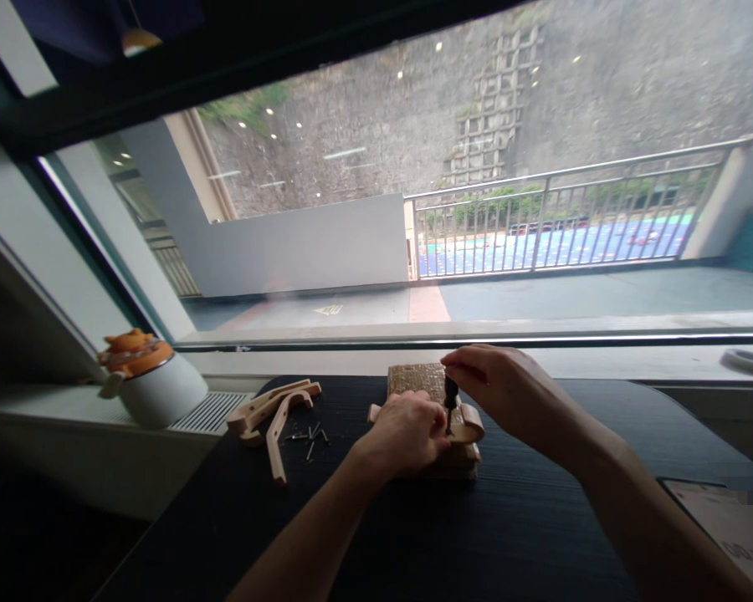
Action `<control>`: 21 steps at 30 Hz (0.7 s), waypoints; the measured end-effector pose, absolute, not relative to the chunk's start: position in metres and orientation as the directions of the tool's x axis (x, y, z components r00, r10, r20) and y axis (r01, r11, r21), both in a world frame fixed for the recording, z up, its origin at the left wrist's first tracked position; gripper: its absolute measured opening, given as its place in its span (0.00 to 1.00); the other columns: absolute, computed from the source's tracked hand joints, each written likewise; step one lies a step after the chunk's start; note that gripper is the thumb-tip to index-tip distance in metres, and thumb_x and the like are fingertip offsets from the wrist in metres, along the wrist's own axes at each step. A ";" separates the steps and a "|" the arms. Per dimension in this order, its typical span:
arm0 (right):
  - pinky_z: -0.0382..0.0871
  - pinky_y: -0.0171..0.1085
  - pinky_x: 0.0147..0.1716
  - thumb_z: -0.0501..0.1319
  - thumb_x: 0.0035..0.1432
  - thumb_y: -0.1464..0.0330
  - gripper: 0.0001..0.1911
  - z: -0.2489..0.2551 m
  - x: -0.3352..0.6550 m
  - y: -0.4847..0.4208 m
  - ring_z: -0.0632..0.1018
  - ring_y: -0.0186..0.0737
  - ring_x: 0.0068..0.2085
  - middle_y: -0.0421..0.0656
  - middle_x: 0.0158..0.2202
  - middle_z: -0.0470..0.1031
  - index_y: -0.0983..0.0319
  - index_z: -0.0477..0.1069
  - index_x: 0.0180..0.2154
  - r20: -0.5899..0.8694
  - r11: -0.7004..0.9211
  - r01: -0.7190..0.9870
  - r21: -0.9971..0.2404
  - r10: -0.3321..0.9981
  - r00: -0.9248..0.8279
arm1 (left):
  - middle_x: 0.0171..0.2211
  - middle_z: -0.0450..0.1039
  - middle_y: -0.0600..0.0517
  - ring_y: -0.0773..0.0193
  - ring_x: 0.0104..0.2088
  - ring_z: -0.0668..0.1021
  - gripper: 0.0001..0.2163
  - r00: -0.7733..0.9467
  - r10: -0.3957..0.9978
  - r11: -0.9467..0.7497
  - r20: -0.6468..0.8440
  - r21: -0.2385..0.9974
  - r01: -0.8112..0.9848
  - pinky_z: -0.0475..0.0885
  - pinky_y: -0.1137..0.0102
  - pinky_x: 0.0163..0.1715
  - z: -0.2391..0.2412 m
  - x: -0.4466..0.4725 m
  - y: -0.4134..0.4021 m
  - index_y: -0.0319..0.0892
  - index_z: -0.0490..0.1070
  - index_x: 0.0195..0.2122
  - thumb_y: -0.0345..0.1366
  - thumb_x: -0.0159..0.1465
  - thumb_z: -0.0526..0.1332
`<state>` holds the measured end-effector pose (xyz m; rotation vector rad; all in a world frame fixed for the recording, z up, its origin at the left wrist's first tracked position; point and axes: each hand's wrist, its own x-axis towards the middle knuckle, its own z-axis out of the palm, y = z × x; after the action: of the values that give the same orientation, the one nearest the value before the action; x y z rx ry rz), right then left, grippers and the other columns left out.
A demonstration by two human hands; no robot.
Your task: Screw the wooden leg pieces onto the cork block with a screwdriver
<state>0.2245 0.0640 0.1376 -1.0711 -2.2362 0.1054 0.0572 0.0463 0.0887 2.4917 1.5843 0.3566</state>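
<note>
My left hand [407,435] is closed, pressing down on a wooden assembly [468,428] that rests on the dark table [489,518]. My right hand [508,391] grips the top of a small black screwdriver [450,400] held upright, its tip down on a curved wooden piece of the assembly. A woven cork-coloured board [416,379] lies flat just behind the hands. Left of my left hand sit curved wooden parts [274,410] and several loose dark screws [309,436].
A white pot with an orange cat-shaped lid [147,376] stands on the sill at left beside a vent grille [210,411]. A tape roll [745,360] lies on the sill at far right. A printed sheet [731,527] rests at the table's right edge. A large window runs behind.
</note>
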 end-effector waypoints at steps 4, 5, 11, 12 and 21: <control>0.62 0.33 0.29 0.54 0.60 0.68 0.12 0.137 0.221 0.061 0.76 0.39 0.32 0.42 0.31 0.78 0.60 0.77 0.36 0.516 0.649 0.694 -0.312 0.729 -0.450 | 0.31 0.71 0.51 0.62 0.33 0.73 0.08 0.408 0.907 -0.421 0.104 0.262 0.868 0.62 0.70 0.32 0.090 0.058 0.046 0.42 0.72 0.28 0.41 0.57 0.61; 0.62 0.33 0.29 0.54 0.60 0.68 0.12 0.136 0.219 0.059 0.76 0.38 0.32 0.42 0.32 0.78 0.59 0.77 0.36 0.509 0.664 0.674 -0.323 0.722 -0.468 | 0.31 0.71 0.51 0.62 0.33 0.73 0.07 0.410 0.906 -0.423 0.104 0.260 0.868 0.62 0.70 0.32 0.090 0.058 0.046 0.42 0.72 0.28 0.40 0.56 0.61; 0.64 0.32 0.31 0.54 0.60 0.71 0.14 0.136 0.213 0.049 0.76 0.37 0.35 0.41 0.38 0.78 0.55 0.75 0.43 0.470 0.736 0.562 -0.378 0.675 -0.568 | 0.32 0.73 0.51 0.61 0.34 0.74 0.10 0.396 0.908 -0.418 0.137 0.275 0.866 0.61 0.71 0.28 0.090 0.058 0.045 0.42 0.71 0.32 0.42 0.58 0.58; 0.64 0.32 0.32 0.54 0.60 0.72 0.15 0.137 0.213 0.049 0.76 0.37 0.35 0.41 0.38 0.78 0.55 0.75 0.43 0.468 0.737 0.561 -0.377 0.674 -0.572 | 0.31 0.73 0.51 0.61 0.33 0.74 0.10 0.396 0.909 -0.417 0.132 0.273 0.867 0.61 0.71 0.27 0.090 0.058 0.044 0.41 0.71 0.30 0.43 0.58 0.58; 0.63 0.33 0.29 0.55 0.58 0.69 0.11 0.135 0.218 0.060 0.77 0.38 0.32 0.42 0.33 0.79 0.59 0.75 0.39 0.496 0.675 0.646 -0.357 0.723 -0.481 | 0.31 0.72 0.51 0.62 0.32 0.73 0.09 0.385 0.919 -0.394 0.085 0.244 0.886 0.63 0.70 0.32 0.094 0.059 0.043 0.41 0.71 0.28 0.42 0.57 0.61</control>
<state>0.2176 0.0603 0.1353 -1.0489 -2.2593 0.1603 0.0592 0.0431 0.0935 2.4786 1.6300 0.3093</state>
